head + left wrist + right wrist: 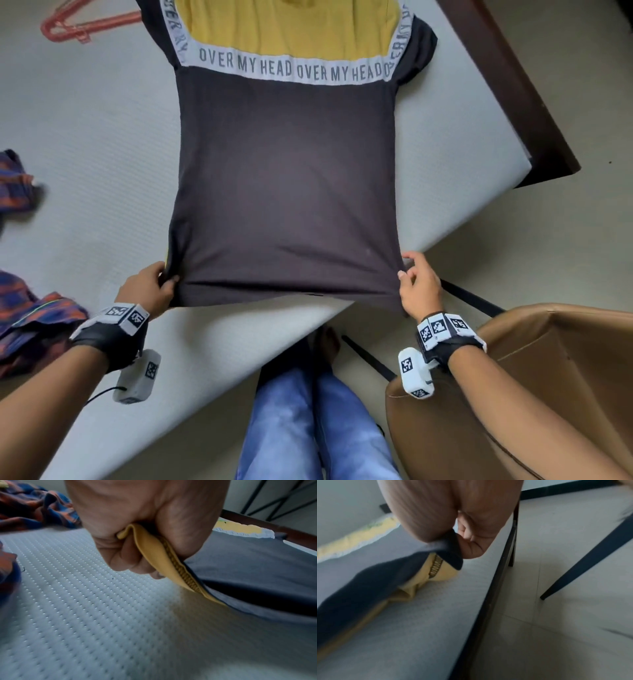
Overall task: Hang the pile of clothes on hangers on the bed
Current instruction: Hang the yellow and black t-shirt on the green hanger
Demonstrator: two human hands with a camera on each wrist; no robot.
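T-shirt (284,178) spread flat on the bed (85,137), hem toward the person. Left hand (150,289) and right hand (416,286) each pinch a hem corner, fingers clamped on fabric. Even tension at both corners should best smooth it before fetching the red hanger (78,25).

A dark T-shirt (287,178) with a yellow top part lies flat on the bed (102,137). The white band across it says OVER MY HEAD. The left hand (150,291) pinches one bottom corner and the right hand (416,286) pinches the other. A red hanger (78,27) lies beside the shirt. Checked clothes (30,329) sit at the left. A brown chair (534,394) stands on the right.
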